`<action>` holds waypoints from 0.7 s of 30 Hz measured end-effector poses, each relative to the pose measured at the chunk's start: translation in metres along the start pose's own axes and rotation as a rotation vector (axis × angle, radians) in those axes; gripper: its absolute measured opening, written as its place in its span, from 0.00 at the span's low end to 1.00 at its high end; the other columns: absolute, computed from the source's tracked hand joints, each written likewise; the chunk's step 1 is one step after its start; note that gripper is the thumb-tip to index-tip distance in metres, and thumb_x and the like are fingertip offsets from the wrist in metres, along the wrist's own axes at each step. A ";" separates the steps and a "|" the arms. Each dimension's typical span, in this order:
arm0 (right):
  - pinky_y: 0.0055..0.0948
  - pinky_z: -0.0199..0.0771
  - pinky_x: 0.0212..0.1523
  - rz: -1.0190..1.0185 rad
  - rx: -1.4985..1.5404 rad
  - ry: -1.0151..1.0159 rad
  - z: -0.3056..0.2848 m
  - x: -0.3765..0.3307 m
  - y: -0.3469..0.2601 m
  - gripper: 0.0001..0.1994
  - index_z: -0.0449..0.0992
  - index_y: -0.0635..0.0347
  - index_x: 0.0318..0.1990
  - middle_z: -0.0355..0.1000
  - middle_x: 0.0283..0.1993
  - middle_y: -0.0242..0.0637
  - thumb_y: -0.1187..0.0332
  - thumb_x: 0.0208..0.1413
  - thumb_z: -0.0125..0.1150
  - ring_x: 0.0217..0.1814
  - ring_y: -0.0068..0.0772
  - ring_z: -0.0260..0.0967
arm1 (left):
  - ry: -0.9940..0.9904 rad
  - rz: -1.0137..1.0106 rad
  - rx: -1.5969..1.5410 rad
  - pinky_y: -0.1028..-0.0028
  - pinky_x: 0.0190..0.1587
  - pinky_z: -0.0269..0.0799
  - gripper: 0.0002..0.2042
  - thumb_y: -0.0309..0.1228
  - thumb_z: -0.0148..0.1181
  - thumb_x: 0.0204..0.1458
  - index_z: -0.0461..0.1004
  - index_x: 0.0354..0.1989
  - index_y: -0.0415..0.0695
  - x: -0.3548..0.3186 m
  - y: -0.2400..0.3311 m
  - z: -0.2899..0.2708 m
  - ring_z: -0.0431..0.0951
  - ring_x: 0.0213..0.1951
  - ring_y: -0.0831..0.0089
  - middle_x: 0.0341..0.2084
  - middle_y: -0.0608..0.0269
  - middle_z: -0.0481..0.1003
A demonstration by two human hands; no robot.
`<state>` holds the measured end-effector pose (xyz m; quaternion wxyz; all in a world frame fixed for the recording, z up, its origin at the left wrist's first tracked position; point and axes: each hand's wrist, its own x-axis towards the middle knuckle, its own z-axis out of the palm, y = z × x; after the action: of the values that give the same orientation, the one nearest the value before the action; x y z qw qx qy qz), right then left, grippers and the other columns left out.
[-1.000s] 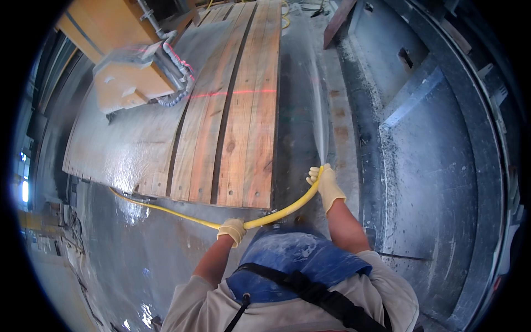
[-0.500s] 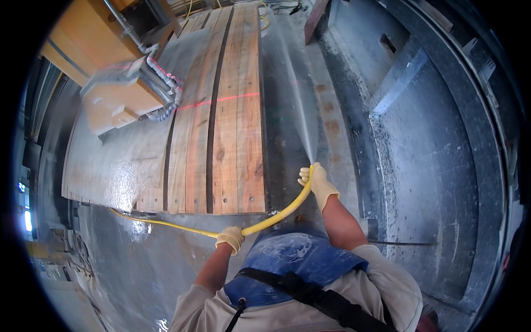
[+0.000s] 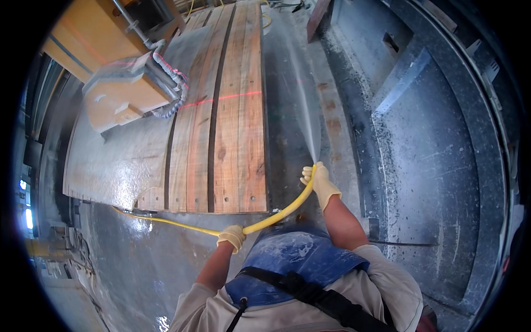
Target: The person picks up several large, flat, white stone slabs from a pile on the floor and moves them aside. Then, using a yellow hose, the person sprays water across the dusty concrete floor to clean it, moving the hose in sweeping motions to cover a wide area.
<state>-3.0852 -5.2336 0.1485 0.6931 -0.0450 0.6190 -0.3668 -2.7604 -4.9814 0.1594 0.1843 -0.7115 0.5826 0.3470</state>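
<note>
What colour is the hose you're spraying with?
Yellow. The hose shows best in the head view, held by both gloved hands.

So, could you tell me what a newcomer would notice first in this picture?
Probably the yellow hose across the lower middle, held in the gloved left hand and right hand, its spray fanning up the wet floor. Left of it lies a wooden platform crossed by a red laser line.

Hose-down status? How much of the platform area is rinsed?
Looks done: the floor in front of the plank platform is wet and shiny, and so is the platform's left part. In hand: the right hand aims the yellow hose, its spray running along the strip right of the planks; the left hand grips the hose further back. Left: pale grit on the grey ledges at right.
</note>
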 end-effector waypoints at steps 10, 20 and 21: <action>0.44 0.82 0.31 -0.002 -0.017 0.010 0.000 0.001 0.000 0.30 0.75 0.66 0.35 0.73 0.24 0.45 0.49 0.72 0.32 0.16 0.37 0.62 | 0.017 0.043 0.021 0.57 0.47 0.78 0.14 0.39 0.59 0.54 0.83 0.43 0.45 0.003 -0.004 0.000 0.83 0.44 0.50 0.38 0.47 0.82; 0.43 0.82 0.28 0.057 -0.043 0.035 -0.005 -0.001 0.006 0.27 0.77 0.66 0.34 0.75 0.26 0.44 0.51 0.69 0.38 0.16 0.35 0.63 | 0.021 0.065 0.059 0.56 0.47 0.78 0.13 0.38 0.60 0.53 0.83 0.42 0.46 0.004 -0.009 0.015 0.83 0.43 0.49 0.37 0.47 0.82; 0.44 0.82 0.29 0.054 -0.046 0.032 -0.004 -0.001 0.007 0.26 0.77 0.66 0.34 0.75 0.27 0.44 0.52 0.68 0.39 0.17 0.36 0.63 | 0.026 0.070 0.066 0.56 0.47 0.78 0.13 0.38 0.60 0.53 0.83 0.41 0.46 0.007 -0.013 0.019 0.83 0.43 0.49 0.37 0.47 0.82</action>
<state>-3.0859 -5.2263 0.1448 0.6914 -0.0380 0.6393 -0.3342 -2.7531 -4.9703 0.1390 0.1879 -0.6886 0.6205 0.3248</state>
